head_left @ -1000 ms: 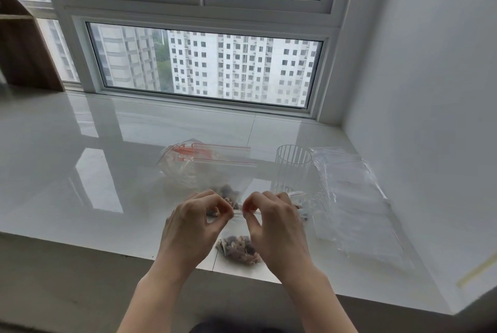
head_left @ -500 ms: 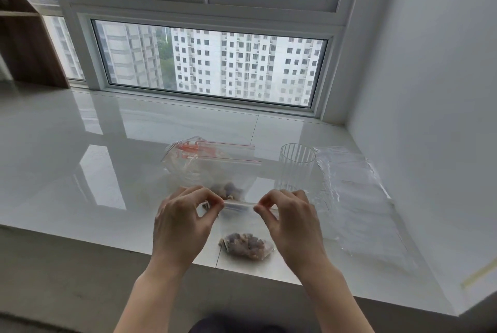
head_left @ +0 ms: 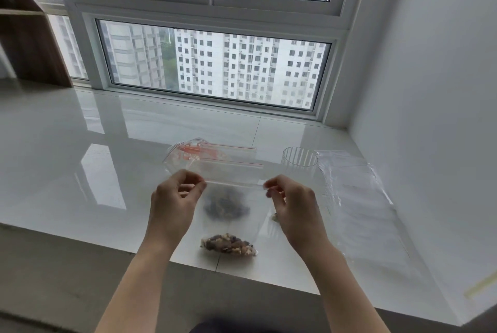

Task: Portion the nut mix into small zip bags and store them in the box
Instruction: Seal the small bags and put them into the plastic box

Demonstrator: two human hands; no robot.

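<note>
Cup (head_left: 299,162) beside plastic sheet (head_left: 360,206)

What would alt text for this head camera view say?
Two hands, left and right, pinch the top corners of a small zip bag holding nut mix above a white sill; another filled bag lies below, a clear cup behind.

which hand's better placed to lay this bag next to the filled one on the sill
Left. Both hands pinch the small zip bag's top corners, but the left hand hangs nearer the filled bag; the right hand is toward the cup.
</note>
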